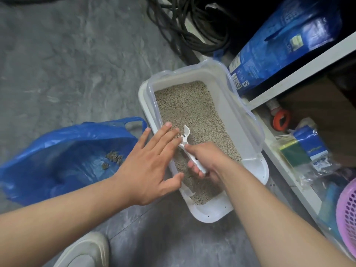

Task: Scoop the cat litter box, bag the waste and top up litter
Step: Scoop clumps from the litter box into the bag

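Note:
A white litter box (pixel 240 120) stands on the grey floor, filled with beige litter (pixel 192 108). My right hand (pixel 208 160) grips the handle of a white scoop (pixel 187 143), whose head lies on the litter near the box's left wall. My left hand (pixel 152 162) is spread flat with straight fingers over the box's left rim, fingertips close to the scoop. To the left lies an open blue plastic bag (pixel 57 151) with several clumps of waste (pixel 113 158) inside. A large blue litter bag (pixel 279 45) leans behind the box at the right.
A white shelf frame (pixel 300 74) runs along the right, with packets, an orange ring (pixel 281 120) and a pink basket (pixel 348 212) beneath it. Black cables (pixel 192 26) coil on the floor at the back. My shoe (pixel 86 251) shows at the bottom left.

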